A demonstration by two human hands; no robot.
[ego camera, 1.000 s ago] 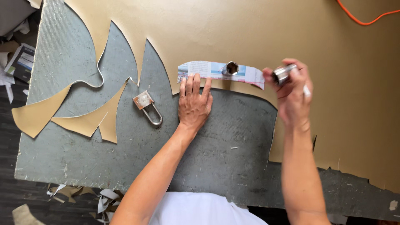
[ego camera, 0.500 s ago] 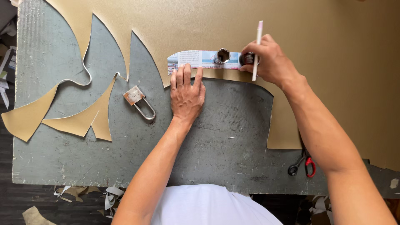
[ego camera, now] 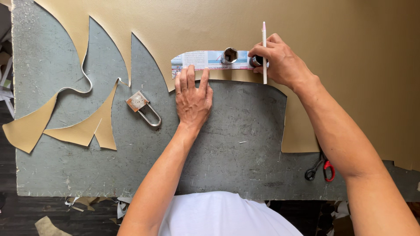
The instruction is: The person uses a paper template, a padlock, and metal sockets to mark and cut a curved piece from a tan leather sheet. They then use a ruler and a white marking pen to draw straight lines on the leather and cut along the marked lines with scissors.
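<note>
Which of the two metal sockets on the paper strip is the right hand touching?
The dark round metal socket at the strip's right end, under the right hand. The hexagonal silver socket stands free, left of it.

Grey table (ego camera: 227,144) — tan sheet (ego camera: 332,26), padlock (ego camera: 142,106), scissors (ego camera: 320,168)

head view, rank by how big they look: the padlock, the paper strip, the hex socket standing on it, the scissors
1. paper strip, the longest by far
2. padlock
3. scissors, only the handles show, so true size is unsure
4. hex socket, smallest
</note>
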